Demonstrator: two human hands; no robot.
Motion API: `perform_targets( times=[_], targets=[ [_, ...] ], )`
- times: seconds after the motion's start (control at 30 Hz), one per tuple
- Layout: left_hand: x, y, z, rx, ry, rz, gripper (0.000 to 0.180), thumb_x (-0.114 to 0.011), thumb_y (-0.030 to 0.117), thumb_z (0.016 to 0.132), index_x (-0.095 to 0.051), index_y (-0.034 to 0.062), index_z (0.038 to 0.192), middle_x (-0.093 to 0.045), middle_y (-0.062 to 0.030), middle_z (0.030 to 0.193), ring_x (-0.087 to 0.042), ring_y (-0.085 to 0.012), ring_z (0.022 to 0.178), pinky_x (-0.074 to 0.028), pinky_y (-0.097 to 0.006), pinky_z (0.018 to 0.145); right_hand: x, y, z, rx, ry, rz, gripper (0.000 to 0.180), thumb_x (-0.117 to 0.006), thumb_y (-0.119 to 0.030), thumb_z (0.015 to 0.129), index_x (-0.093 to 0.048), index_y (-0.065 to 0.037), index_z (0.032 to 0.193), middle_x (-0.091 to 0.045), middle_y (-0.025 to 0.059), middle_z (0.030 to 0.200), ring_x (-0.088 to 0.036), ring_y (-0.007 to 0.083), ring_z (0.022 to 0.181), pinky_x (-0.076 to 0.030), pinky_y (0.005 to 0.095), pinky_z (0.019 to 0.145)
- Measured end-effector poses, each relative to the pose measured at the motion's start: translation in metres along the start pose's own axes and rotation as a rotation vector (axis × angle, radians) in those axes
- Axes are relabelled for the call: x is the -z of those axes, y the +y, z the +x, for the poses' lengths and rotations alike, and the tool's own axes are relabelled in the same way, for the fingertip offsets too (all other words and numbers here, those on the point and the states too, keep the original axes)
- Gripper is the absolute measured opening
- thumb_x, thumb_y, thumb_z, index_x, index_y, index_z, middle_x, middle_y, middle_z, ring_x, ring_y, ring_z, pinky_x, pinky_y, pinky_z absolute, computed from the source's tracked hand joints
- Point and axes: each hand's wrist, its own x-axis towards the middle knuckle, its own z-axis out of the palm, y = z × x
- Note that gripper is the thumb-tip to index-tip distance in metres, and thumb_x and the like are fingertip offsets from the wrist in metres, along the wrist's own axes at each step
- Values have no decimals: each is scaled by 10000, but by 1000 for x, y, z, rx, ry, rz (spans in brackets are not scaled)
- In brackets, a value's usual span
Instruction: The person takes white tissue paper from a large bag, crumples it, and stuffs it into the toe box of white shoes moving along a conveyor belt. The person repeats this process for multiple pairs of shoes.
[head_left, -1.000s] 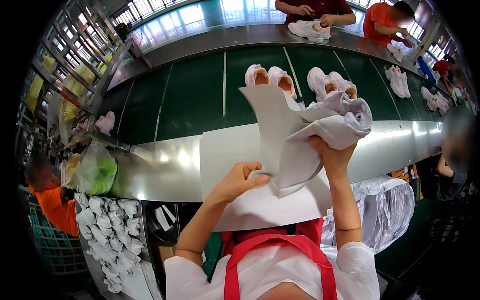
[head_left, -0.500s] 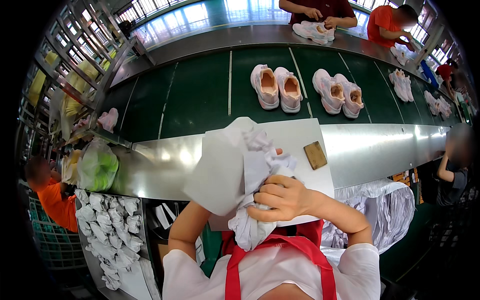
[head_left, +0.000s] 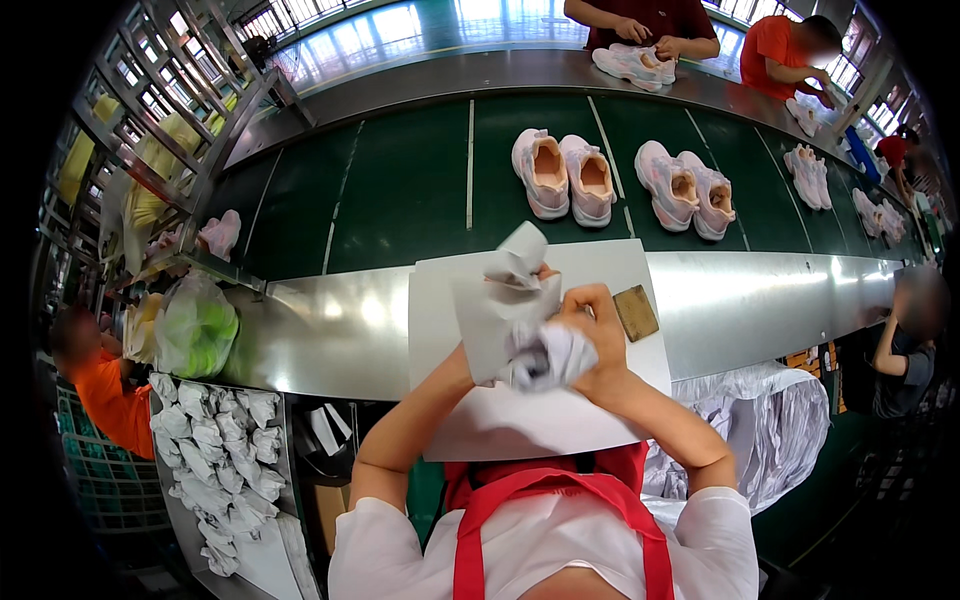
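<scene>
White paper, part flat sheet and part crumpled into a loose wad, is between my two hands above a white board. My right hand closes around the right side of the wad with bent fingers. Most of my left hand is hidden behind the paper; only fingertips show near its top, curled over the sheet. The paper's edges are slightly smeared by motion. A brown block lies on the board just right of my right hand.
Pairs of pale pink sneakers stand on the green conveyor belt beyond the metal ledge. Crumpled paper wads fill a tray at left. A lined bin of paper sits at right. Co-workers handle shoes across the belt.
The wide sheet has been gathered into a smaller bundle and raised off my apron to above the board. My right hand has moved up and away from me.
</scene>
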Motion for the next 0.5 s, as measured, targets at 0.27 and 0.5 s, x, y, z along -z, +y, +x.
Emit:
perform_targets(
  times=[0.27, 0.5],
  targets=[
    [29, 48, 6, 413, -235, -238, 612, -590, 326, 881, -367, 47, 1378, -462, -110, 1327, -454, -225, 1219, -343, -328, 1027, 21, 11, 25, -604, 22, 181, 524, -811, -165, 664, -502, -31, 1065, -637, 90, 959, -600, 175, 878, -453, 280, 804],
    [46, 48, 16, 307, -408, 128, 716, -653, 339, 817, -334, 46, 1387, -515, -73, 1229, -481, -173, 1126, -394, -307, 945, 32, 13, 45, -633, -160, 72, 516, -791, -137, 694, -487, -35, 1098, -625, 86, 980, -591, 161, 885, -457, 269, 786]
  ],
)
